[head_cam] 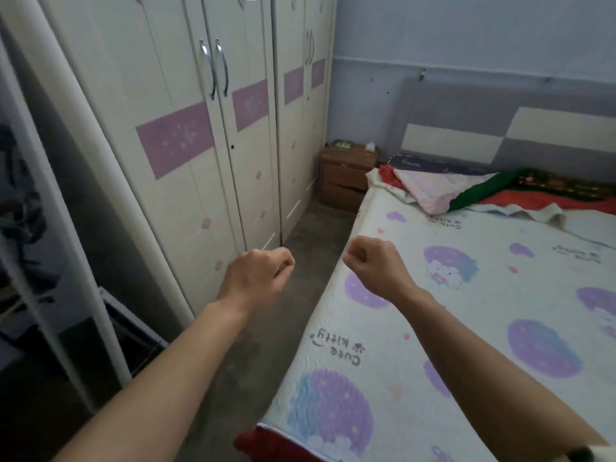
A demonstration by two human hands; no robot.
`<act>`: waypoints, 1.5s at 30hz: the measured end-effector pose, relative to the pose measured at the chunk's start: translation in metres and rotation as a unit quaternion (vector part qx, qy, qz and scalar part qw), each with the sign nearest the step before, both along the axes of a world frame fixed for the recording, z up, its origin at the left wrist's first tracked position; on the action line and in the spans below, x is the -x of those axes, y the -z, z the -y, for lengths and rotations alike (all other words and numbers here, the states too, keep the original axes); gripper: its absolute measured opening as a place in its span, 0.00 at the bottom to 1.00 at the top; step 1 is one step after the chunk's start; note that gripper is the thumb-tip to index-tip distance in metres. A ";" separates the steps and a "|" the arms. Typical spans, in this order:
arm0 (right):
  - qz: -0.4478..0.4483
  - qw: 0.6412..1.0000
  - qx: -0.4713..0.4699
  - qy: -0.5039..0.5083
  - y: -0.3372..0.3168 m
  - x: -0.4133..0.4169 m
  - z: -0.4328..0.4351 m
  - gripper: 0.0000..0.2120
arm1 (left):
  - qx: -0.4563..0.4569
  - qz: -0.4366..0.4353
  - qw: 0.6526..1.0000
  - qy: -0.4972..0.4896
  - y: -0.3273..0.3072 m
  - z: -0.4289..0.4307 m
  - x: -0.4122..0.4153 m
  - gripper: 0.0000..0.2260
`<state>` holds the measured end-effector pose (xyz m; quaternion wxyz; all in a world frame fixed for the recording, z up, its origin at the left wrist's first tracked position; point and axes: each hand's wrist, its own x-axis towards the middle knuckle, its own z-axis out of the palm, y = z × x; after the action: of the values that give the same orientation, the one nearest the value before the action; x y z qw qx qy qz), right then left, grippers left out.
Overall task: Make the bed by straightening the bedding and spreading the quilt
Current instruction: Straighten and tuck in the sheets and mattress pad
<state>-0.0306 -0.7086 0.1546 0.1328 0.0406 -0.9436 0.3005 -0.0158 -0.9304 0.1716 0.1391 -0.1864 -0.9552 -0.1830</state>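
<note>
The wardrobe (pixel 200 145) fills the left side, doors closed. The bed (pixel 483 328) takes up the right, its long axis running away from the person toward the headboard (pixel 500 128). Its printed sheet lies mostly flat and bare over the near and middle parts.

The quilt (pixel 520 198), red and green, is bunched in a heap at the head end, and the heap's length runs across the bed's width. It lies ahead and to the right of both hands, well apart from them. By my reading it is the thing to be drawn back down the bed. A strip of floor (pixel 293 288) runs between wardrobe and bed up to a nightstand (pixel 346 178) in the corner. That strip looks like the way to the head end, and nothing shows lying in it.

A pink pillow (pixel 426 191) sits on the near left part of the heap, with a dark pillow (pixel 420 163) behind it against the headboard. The pink one would probably need lifting off before the quilt can spread. A bit of red cloth (pixel 263 445) shows at the bed's near corner.

The right hand (pixel 373 261) hangs over the bed's left edge and is the nearer to the quilt. The left hand (pixel 256 275) is over the floor strip. Both are curled into loose fists and hold nothing that I can see.
</note>
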 end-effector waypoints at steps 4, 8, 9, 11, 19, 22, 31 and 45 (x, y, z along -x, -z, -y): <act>-0.008 0.998 0.013 0.061 -0.005 0.028 0.048 0.10 | 0.027 0.000 0.998 0.065 -0.010 0.052 0.054 0.07; 0.000 0.996 0.012 0.091 -0.011 0.050 0.074 0.12 | 0.018 -0.010 0.993 0.116 -0.017 0.084 0.100 0.07; -0.001 0.995 0.010 0.097 -0.011 0.054 0.077 0.12 | 0.018 -0.011 0.992 0.123 -0.018 0.087 0.110 0.07; 0.002 0.994 0.007 0.105 -0.012 0.064 0.080 0.10 | 0.013 -0.012 0.991 0.133 -0.019 0.093 0.131 0.07; 0.009 0.986 0.018 0.168 -0.010 0.133 0.066 0.13 | -0.007 0.015 0.979 0.205 -0.005 0.073 0.242 0.06; -0.001 0.979 0.020 0.203 -0.003 0.186 0.042 0.13 | -0.007 -0.003 0.972 0.236 0.002 0.040 0.318 0.05; -0.011 0.948 0.023 0.316 -0.006 0.372 -0.089 0.10 | -0.016 -0.006 0.938 0.347 -0.011 -0.120 0.537 0.08; -0.005 0.901 0.032 0.433 0.000 0.612 -0.240 0.14 | -0.038 0.006 0.897 0.440 0.004 -0.317 0.819 0.04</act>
<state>-0.6424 -0.4682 0.1547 0.2555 -0.3748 -0.8572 0.2436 -0.8347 -0.6137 0.1675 0.0451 -0.5814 -0.7688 -0.2627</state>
